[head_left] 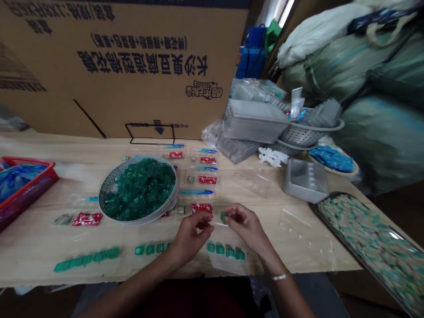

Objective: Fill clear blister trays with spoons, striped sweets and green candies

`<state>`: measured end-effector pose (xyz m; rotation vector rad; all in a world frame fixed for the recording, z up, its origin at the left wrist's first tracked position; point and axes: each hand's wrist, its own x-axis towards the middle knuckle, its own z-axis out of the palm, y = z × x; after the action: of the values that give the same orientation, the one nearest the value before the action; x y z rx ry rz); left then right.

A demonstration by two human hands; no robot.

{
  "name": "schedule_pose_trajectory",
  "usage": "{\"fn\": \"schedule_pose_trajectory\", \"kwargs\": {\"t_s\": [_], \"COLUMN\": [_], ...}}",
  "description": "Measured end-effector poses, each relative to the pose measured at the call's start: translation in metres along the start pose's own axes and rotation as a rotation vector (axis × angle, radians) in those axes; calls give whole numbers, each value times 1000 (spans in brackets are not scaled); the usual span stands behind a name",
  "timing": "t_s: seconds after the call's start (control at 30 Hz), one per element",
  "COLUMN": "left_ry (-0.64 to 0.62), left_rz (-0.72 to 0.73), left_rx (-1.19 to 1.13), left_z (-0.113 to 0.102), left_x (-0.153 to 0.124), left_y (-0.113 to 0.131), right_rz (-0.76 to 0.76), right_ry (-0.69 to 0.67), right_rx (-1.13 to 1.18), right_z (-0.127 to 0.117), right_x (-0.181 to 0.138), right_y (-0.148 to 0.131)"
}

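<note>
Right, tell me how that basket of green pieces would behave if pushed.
The basket would probably feel fairly heavy, being heaped with green pieces. Its perforated wall looks stiff, so it should hold its shape. Pieces near the rim might spill.

Silvery right-wrist bracelet (pixel 279 277); dark reddish clothing (pixel 179 302)

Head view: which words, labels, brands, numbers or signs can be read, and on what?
"长沙臭豆腐造型棉花糖": large, upside down on the cardboard box.
Black arrow, pointing down in the picture: same box.
Bracketed line, top-left line, logo and small print by the arrow: too small or blurred to read surely.
Red packets: nothing readable.
</note>
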<state>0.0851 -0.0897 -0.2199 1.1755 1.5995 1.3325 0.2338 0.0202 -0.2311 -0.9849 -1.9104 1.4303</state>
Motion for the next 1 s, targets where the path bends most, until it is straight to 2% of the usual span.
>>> {"fn": "schedule_pose_trajectory", "kwargs": {"t_s": [0.1, 0.2, 0.4, 0.6, 0.7, 0.77, 0.87, 1.0], "left_ry": [1, 7, -89, -32, -78, -87, -6, 130], "left_rz": [-62, -101, -150, -275, -291, -283, -227, 27], "left_rx": [-252, -375, -508, -528, -553, -537, -399, 6], "left_z": [6, 6, -5, -15, -19, -21, -19, -12], "left_x": [3, 4, -1, -5, -6, -6, -9, -19], "left_y": [0, -1, 5, 10, 7, 5, 4, 7], "right_rz": [19, 70, 160, 190, 195, 178, 61, -186], "right_ry": [-38, -63, -119, -123, -111, -114, -108, -61], "right_rx": [151, 195, 321, 347, 333, 311, 137, -275], "right_z": [11, 19, 25, 33, 36, 38, 42, 49], "right_x": [-14, -22, -22, -27, -29, -30, -34, -41], "right_y": [-9, -11, -9, -15, -15, -17, -24, -36]}}
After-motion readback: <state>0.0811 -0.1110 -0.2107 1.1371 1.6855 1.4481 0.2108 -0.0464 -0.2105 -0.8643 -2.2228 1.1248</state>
